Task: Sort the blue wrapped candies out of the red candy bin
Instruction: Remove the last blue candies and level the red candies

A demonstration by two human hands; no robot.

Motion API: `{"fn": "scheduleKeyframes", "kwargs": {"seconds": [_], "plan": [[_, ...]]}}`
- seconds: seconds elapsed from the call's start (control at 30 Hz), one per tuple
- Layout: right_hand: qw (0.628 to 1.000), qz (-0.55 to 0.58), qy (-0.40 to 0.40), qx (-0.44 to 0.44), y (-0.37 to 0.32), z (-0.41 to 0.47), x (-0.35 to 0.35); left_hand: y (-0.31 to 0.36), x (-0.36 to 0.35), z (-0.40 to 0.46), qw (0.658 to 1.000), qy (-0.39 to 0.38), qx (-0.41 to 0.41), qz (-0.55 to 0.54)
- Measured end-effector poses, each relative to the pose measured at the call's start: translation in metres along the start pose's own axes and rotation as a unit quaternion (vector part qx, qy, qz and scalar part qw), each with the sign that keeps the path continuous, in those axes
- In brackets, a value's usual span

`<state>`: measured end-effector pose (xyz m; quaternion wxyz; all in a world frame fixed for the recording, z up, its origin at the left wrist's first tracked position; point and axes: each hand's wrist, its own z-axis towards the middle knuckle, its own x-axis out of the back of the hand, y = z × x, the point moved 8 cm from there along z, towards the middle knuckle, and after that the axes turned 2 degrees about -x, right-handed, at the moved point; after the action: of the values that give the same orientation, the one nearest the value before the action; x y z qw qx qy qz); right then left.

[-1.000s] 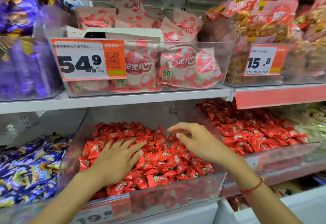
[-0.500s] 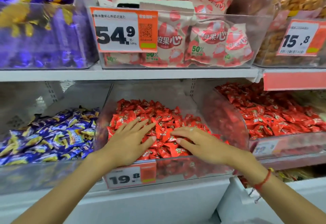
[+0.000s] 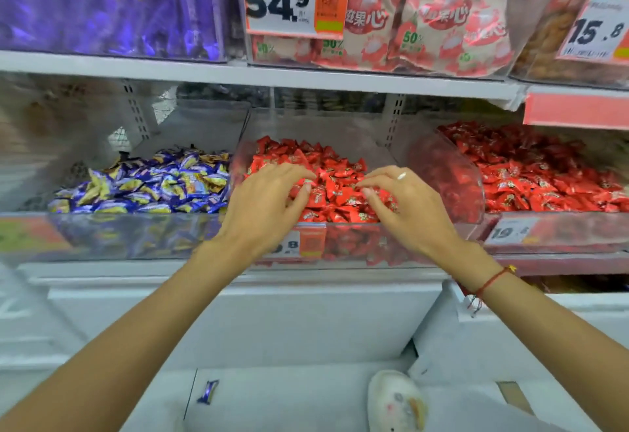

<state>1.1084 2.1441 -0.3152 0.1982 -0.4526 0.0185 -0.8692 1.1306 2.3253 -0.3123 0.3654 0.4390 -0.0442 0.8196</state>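
The clear red candy bin point(image 3: 343, 248) sits in the middle of the lower shelf, heaped with red wrapped candies point(image 3: 335, 176). My left hand point(image 3: 269, 203) rests palm down on the heap's left side, fingertips curled into the candies. On the right side my right hand point(image 3: 405, 203) does the same, fingers bent down among the wrappers. Neither hand plainly holds a candy. No blue candy shows in the red heap. To the left, a clear bin holds blue wrapped candies point(image 3: 149, 183). One blue wrapped candy point(image 3: 207, 392) lies on the floor below.
A second bin of red candies point(image 3: 544, 173) stands to the right. The upper shelf point(image 3: 272, 74) carries purple bags, pink snack packs and price tags. A white cabinet front point(image 3: 258, 312) is below the shelf; a white shoe point(image 3: 396, 401) shows at the bottom.
The view has tilted down and shifted left. Both hands have curled their fingertips deeper into the red candies, staying side by side on the heap.
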Motion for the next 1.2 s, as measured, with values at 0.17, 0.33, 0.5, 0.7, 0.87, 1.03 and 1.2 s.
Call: {"fn": "scheduleKeyframes", "kwargs": {"seconds": [0.17, 0.33, 0.5, 0.7, 0.87, 1.03, 1.2], "plan": [[0.991, 0.04, 0.071, 0.102, -0.062, -0.058, 0.003, -0.007, 0.042, -0.093, 0.988, 0.148, 0.047, -0.027], [0.965, 0.061, -0.242, 0.08, -0.094, -0.144, -0.119, -0.067, 0.011, -0.205, 0.954, 0.133, 0.264, -0.038], [0.883, 0.042, -0.467, -0.006, -0.096, -0.235, -0.263, -0.157, -0.082, -0.343, 0.822, -0.017, 0.564, -0.074], [0.801, 0.009, -0.595, -0.058, -0.082, -0.314, -0.364, -0.208, -0.164, -0.406, 0.767, -0.159, 0.619, -0.059], [0.782, -0.017, -0.621, -0.058, -0.067, -0.347, -0.406, -0.232, -0.238, -0.41, 0.778, -0.291, 0.554, -0.053], [0.788, -0.02, -0.612, -0.062, -0.059, -0.362, -0.413, -0.236, -0.269, -0.417, 0.781, -0.334, 0.527, 0.008], [0.79, -0.018, -0.61, -0.056, -0.058, -0.358, -0.415, -0.224, -0.267, -0.423, 0.78, -0.313, 0.543, 0.017]]}}
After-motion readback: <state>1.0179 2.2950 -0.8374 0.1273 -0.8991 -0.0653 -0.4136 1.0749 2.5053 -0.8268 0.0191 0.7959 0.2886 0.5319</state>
